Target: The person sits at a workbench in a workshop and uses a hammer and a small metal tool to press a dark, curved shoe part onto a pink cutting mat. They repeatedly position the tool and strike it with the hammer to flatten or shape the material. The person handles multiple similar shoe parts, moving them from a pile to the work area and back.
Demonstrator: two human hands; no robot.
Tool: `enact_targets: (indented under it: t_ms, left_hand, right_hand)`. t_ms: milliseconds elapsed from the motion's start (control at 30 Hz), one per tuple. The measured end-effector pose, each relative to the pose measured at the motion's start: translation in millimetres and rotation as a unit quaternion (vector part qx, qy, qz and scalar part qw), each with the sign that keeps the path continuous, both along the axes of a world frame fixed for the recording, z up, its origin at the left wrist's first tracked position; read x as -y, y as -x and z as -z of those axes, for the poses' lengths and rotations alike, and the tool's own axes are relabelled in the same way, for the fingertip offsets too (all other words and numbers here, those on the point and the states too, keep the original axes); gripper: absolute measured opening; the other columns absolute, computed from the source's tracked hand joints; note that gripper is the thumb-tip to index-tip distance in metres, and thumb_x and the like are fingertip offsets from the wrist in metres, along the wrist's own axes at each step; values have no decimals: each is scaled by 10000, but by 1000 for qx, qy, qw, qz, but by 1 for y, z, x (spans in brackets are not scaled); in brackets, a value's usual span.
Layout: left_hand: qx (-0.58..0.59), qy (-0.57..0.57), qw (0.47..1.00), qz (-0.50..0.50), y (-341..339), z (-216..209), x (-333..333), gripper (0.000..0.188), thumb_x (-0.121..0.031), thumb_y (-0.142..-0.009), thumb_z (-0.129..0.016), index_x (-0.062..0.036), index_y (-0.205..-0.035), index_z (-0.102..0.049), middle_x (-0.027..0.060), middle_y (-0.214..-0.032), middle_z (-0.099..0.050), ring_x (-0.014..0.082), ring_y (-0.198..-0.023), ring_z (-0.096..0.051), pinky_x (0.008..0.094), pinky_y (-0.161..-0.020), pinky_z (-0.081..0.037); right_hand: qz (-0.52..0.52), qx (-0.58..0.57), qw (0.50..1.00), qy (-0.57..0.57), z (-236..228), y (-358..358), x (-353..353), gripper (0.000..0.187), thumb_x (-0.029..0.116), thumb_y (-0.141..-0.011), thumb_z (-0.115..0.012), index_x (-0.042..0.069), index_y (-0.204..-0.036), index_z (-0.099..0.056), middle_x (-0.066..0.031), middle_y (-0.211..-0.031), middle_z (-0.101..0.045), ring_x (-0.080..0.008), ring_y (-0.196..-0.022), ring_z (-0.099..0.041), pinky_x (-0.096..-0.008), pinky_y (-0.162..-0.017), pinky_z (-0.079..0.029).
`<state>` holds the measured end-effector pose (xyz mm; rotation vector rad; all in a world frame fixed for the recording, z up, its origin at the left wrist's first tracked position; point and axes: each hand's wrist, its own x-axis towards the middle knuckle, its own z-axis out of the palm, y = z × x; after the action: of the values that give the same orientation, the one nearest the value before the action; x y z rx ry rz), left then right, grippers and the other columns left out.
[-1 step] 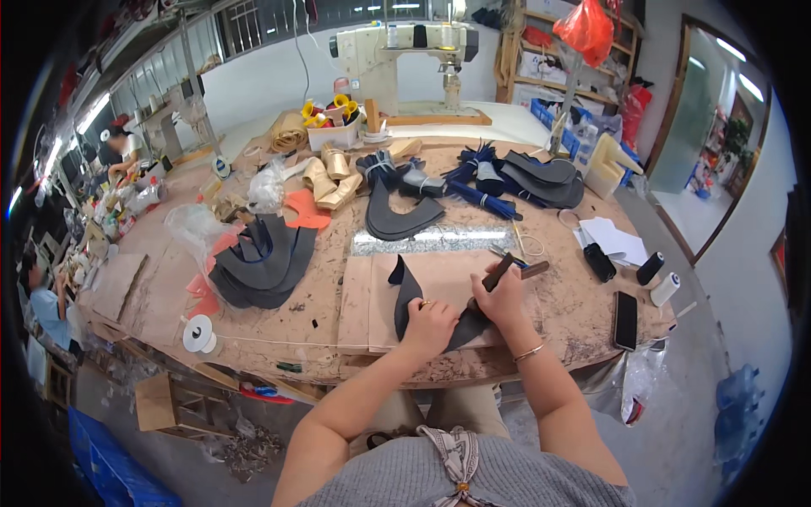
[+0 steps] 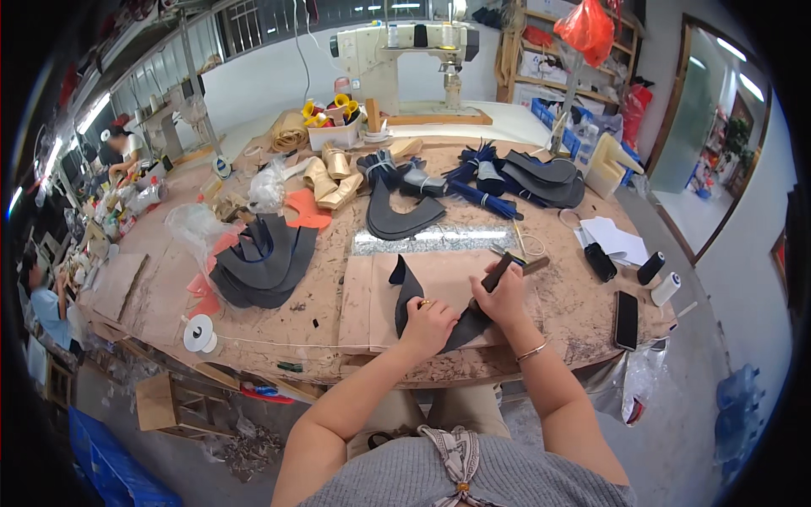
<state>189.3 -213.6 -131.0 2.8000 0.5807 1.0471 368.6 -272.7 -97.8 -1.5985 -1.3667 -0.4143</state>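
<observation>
A curved dark grey piece of sheet material [image 2: 409, 291] lies on a pale board [image 2: 456, 269] in front of me. Its upper tip stands up and shows a dark blue underside. My left hand [image 2: 431, 325] grips it with bent fingers at its inner edge. Close by on the right, my right hand [image 2: 502, 300] is closed round a dark bar-shaped tool [image 2: 500, 269]; its working end is hidden by my hand. Just beyond that hand lies a brown wooden bar [image 2: 536, 265], and a small pair of snips [image 2: 507, 253] is beside it.
Stacked dark grey pieces [image 2: 266, 270] lie left, tied bundles [image 2: 401, 215] beyond the board. A thread spool [image 2: 200, 335] sits near the front left edge. On the right are a phone [image 2: 625, 319], thread cones [image 2: 666, 290] and paper [image 2: 621, 241]. A sewing machine [image 2: 405, 63] stands behind.
</observation>
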Motion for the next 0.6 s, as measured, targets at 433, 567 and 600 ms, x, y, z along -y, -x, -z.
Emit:
enact_targets:
  t_ms: [433, 567, 600]
  left_hand:
    - [-14, -47, 999, -1, 7, -4, 4, 29, -138, -835, -658, -129, -838, -631, 17, -851, -600, 207, -909, -610, 467, -944, -327]
    - [-24, -37, 998, -52, 0, -1, 11, 44, -145, -832, -664, -127, -853, -629, 28, -860, -603, 217, -937, -604, 473, -947, -326]
    - [-34, -27, 996, -72, -1, 0, 13, 48, -146, -831, -665, -128, -859, -631, 29, -866, -605, 221, -946, -602, 475, -949, -324]
  right_hand:
    - [-69, 123, 990, -23, -3, 8, -5, 231, 166, -711, -789, 109, -777, -575, -42, -759, -586, -262, -797, -569, -419, -889, -384]
    - [-1, 164, 982, -92, -30, 25, 3, 212, 147, -720, -770, 103, -779, -571, -39, -752, -575, -268, -819, -569, -431, -883, -389]
    - [4, 132, 987, -95, -26, 30, 0, 210, 146, -721, -768, 102, -784, -572, -38, -751, -574, -267, -825, -569, -432, -883, -389]
